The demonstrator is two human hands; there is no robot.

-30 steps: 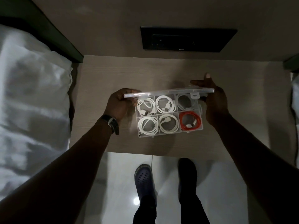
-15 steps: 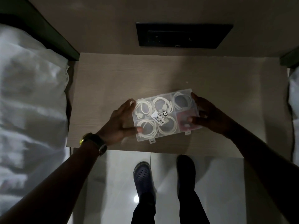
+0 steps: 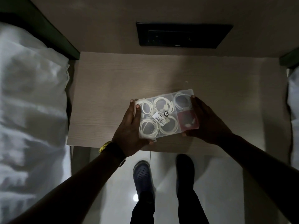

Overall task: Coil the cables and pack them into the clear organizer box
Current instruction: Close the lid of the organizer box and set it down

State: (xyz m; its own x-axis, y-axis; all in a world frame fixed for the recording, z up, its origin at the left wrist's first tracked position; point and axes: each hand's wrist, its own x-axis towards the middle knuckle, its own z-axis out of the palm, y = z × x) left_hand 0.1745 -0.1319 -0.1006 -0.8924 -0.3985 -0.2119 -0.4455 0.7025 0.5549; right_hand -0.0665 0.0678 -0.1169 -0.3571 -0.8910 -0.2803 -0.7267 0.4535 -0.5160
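The left hand [image 3: 129, 126] and the right hand [image 3: 205, 122] are clamped on opposite short ends of the clear organizer box [image 3: 166, 113]. The left hand wraps the left end: fingertips lie on top of the lid near the far left corner, and the thumb runs along the near edge. The right hand grips the right end, with fingers reaching up along the right wall and the thumb at the near right corner. The hands are apart, with the box between them.

The box has its lid shut. It sits at the near middle of the counter [image 3: 113, 88], slightly rotated so that the right end lies farther away than the left. Whether its base rests fully on the counter cannot be told.

Six compartments are visible through the lid, in two rows of three. Five hold coiled white cables [image 3: 148, 128]. The near right compartment holds a red cable [image 3: 187, 120], blurred by the lid. A white barcode label [image 3: 160, 120] and a round black sticker [image 3: 166, 113] sit on the lid near its centre.

A watch with a gold-coloured case [image 3: 105, 147] is on the left wrist. A bed with white bedding [image 3: 32, 110] lies to the left of the counter. A dark wall panel [image 3: 182, 35] is mounted beyond the counter. Two shoes [image 3: 142, 175] stand on the glossy floor [image 3: 218, 183] below the near counter edge.
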